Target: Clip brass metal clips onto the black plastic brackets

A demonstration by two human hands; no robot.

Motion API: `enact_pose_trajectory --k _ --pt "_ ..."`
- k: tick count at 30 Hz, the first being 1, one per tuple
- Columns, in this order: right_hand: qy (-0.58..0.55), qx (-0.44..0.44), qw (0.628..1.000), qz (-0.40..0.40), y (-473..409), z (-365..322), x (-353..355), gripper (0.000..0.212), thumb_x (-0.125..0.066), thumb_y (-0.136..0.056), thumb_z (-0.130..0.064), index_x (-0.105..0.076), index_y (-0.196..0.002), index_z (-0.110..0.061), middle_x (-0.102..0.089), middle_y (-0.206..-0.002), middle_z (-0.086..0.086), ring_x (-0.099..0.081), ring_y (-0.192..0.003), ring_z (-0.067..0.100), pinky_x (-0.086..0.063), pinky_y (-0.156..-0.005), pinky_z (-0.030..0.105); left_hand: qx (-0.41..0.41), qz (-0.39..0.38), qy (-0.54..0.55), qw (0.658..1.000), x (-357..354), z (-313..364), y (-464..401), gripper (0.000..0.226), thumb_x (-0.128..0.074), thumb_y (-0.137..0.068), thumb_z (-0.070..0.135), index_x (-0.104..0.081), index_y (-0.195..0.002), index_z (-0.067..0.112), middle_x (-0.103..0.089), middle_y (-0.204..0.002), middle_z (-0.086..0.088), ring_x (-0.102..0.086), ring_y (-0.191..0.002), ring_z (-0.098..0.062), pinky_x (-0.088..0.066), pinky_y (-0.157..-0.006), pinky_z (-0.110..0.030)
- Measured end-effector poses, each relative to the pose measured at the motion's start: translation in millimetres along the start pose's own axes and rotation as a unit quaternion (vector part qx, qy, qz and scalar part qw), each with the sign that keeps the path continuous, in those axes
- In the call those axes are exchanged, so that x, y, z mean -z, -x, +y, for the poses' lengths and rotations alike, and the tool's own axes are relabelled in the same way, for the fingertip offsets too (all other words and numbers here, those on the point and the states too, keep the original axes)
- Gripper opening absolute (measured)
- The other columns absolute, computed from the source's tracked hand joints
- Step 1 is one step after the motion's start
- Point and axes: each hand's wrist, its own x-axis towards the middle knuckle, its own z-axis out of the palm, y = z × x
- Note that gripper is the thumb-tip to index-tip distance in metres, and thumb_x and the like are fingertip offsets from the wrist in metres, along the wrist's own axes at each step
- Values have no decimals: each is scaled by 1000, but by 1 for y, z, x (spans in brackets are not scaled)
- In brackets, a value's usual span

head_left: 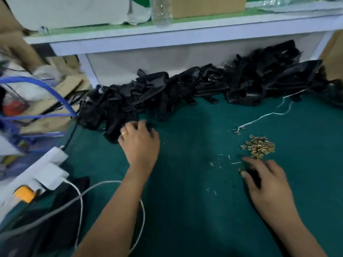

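Head view, dim overall, colour cast cool. The green desk [194, 182] is evenly lit with no hard shadows; a faint soft shadow lies under the right hand [263, 184]. The white shelf [167, 34] behind the desk is the brightest zone, slightly washed out. The pile of black brackets [204, 86] below the shelf reads as a near-featureless dark mass, detail crushed. Motion blur on both hands, strongest on the right hand's fingers [249, 163]. Brass clips [259, 146] just beyond them are soft. Wide-angle bending is visible in the shelf edge; the clutter left of the desk is smeared.
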Motion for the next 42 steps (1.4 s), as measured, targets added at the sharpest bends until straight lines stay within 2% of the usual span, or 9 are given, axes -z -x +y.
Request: enact_pose_trajectory --k 4,11,16,19,23,27,30,35,42 --pt "8 22 1000 -2 0 -1 0 17 -72 -94 -21 -75 -110 -24 -54 -104 -6 -51 -100 19 -48 -85 39 64 -84 -20 994 -11 -25 -15 59 -60 -99 17 -37 -153 8 -46 -132 -29 -50 -114 -46 -47 -90 -50" --pt "-29 -3 1000 -2 -3 0 -1 7 -73 -94 -20 -68 -96 -24 -56 -100 -13 -49 -99 12 -45 -81 33 -168 -42 -11 985 0 16 60 76 -63 -79 -4 -44 -149 20 -52 -122 -12 -55 -100 -30 -49 -84 -42" --pt "-90 -33 995 -3 1 -4 7 12 -69 -98 -15 -63 -95 -25 -62 -96 -17 -53 -94 9 -41 -79 22 -354 -182 -68 915 7 37 96 77 -68 -68 -4 -44 -133 29 -50 -147 -6 -54 -130 -27 -30 -117 -45" --pt "-160 -71 984 23 3 -5 10 10 -64 -102 -19 -61 -97 -27 -68 -93 -17 -63 -92 5 -50 -79 23 -388 -228 -78 890 10 36 101 74 -66 -69 -8 -41 -130 25 -27 -167 -3 -26 -154 -19 -11 -127 -50" --pt "-255 -85 962 44 4 -6 14 14 -57 -106 -15 -55 -99 -27 -70 -92 -13 -67 -87 11 -48 -77 13 -417 -233 -91 874 21 28 104 65 -67 -61 -15 -52 -113 21 -32 -165 4 -29 -152 -15 -23 -124 -57" --pt "-268 -68 961 21 3 -7 16 19 -58 -104 -11 -55 -102 -30 -66 -91 -9 -65 -84 15 -48 -74 15 -390 -246 -35 887 27 31 96 35 -59 -69 -2 -45 -84 26 -53 -151 11 -41 -147 -16 -22 -124 -52" --pt "-268 -67 961 21 3 -6 15 20 -59 -103 -11 -57 -101 -31 -66 -90 -9 -65 -82 15 -49 -72 16 -344 -199 26 917 21 49 97 8 -57 -89 30 -51 -91 26 -65 -110 8 -61 -109 -18 -39 -109 -42" --pt "-314 -93 944 36 3 -4 16 17 -61 -104 -14 -61 -102 -31 -69 -89 -7 -67 -81 16 -53 -76 21 -273 -206 31 939 -2 79 93 52 -58 -100 42 -43 -146 24 -62 -126 0 -55 -118 -25 -46 -100 -42" --pt "-378 -105 918 62 2 0 19 22 -61 -103 -6 -66 -110 -27 -71 -96 -2 -69 -84 17 -57 -75 27 -161 -265 118 943 -8 85 83 68 -71 -81 42 -52 -144 29 -54 -117 5 -58 -105 -19 -51 -87 -33"
